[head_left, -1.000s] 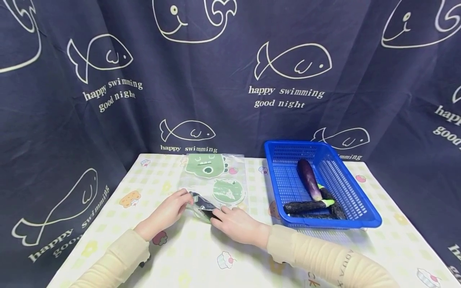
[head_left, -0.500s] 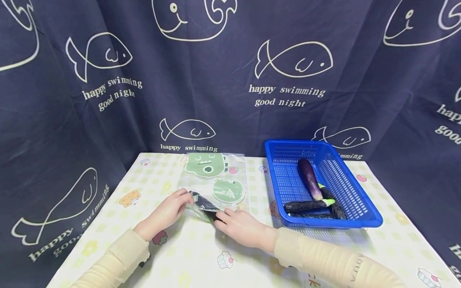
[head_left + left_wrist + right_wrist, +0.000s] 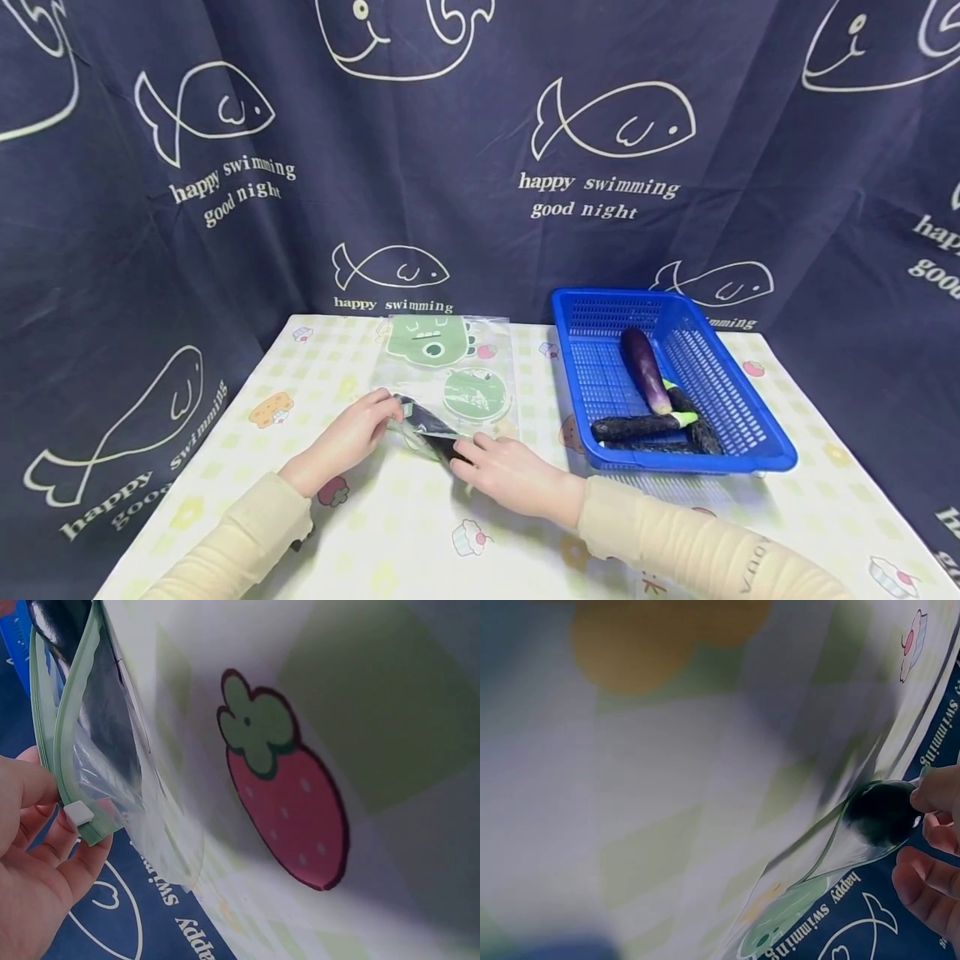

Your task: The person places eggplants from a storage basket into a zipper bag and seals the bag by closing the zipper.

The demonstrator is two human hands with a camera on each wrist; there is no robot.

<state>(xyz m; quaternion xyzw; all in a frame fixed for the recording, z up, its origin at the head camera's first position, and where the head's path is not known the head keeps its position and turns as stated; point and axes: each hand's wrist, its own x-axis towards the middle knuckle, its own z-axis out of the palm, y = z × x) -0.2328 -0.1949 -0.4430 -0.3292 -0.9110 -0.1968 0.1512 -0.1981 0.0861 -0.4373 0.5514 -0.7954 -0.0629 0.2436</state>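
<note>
A clear zip bag [image 3: 476, 346] with green printed pictures lies on the table. My left hand [image 3: 367, 425] pinches the corner of its mouth, beside the white slider [image 3: 79, 813] on the green zip strip [image 3: 69, 712]. My right hand [image 3: 513, 475] grips the other side of the mouth, thumb overlapping the end of a glossy dark eggplant [image 3: 881, 814]. That eggplant lies slanted in the mouth, partly seen through the film. The bag's two edges stand apart between my hands. Part of the eggplant is hidden behind my right fingers.
A blue perforated basket [image 3: 757, 417] stands right of the bag, close to my right forearm. Inside lie a purple eggplant [image 3: 643, 367] and several dark, rough vegetables [image 3: 637, 427] with bright green ends. A navy curtain [image 3: 480, 167] hangs behind the patterned table [image 3: 352, 542].
My right hand has moved slightly to the right, drawing the bag's mouth edge along, and more of the dark eggplant shows in the mouth. The left hand stays in place.
</note>
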